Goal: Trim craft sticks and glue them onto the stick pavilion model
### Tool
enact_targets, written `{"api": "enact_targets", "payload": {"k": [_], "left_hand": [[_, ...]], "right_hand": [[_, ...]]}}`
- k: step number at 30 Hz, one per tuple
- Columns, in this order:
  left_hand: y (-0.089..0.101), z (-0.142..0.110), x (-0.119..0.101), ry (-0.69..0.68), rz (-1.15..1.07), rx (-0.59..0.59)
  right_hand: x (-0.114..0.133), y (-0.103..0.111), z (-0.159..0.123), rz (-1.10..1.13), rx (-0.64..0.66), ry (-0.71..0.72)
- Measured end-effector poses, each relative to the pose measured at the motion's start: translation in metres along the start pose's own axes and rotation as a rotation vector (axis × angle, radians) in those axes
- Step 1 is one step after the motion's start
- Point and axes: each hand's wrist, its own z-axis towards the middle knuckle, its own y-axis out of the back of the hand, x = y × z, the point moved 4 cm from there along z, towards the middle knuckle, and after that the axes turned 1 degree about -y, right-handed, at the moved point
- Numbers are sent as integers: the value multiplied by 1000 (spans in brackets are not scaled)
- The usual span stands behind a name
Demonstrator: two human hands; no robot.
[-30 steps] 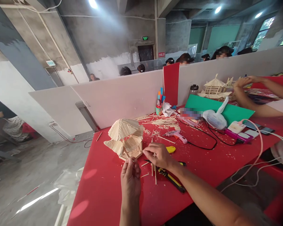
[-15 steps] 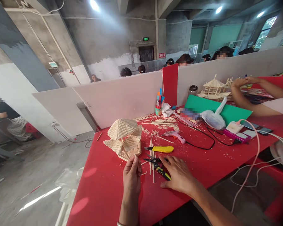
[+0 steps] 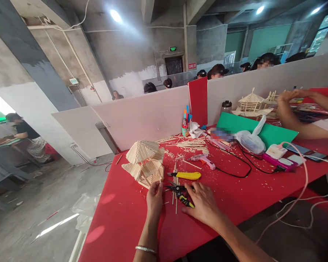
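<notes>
My left hand (image 3: 154, 199) is closed in a pinch on a short wooden stick, mostly hidden by the fingers, close to the front edge of the small wooden stick pavilion (image 3: 143, 165). The pavilion stands upright with two tiers of roof over a slatted base. My right hand (image 3: 203, 202) is curled around the spread handles of black-and-yellow cutters (image 3: 186, 201), whose open blades point left toward my left hand. Beneath the cutters lie several thin wooden sticks (image 3: 176, 207). Just beyond them is a yellow utility knife (image 3: 188, 175).
A pink glue gun (image 3: 203, 160) with a black cable lies behind the knife. Loose sticks (image 3: 191, 144) and shavings are near the white partition (image 3: 147, 116). To the right are a plastic bag (image 3: 250, 141), a purple power strip (image 3: 274, 162) and a co-worker's arms (image 3: 292, 116).
The view has shifted slightly. My left hand has moved nearer the pavilion's base. My right hand and the cutters have shifted a little to the left.
</notes>
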Motion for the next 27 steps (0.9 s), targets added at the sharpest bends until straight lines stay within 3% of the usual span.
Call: {"api": "enact_targets", "payload": {"k": [7,13,17,22,27], "left_hand": [[-2,39,2,2,101,32],[3,67,5,-8,66,59],[12,84,7,-7,23,22],[20,88,12,-13,-26,-55],[16,77,17,6,-97,-66]], "right_hand": [[-12,5,12,151,-17,-6],[-31,12,28,612,-57,-21],[-17,12,57,1107,141,88],[13,-4,93,1813,389,-18],[33,-10,99,1962,635,-15]]}}
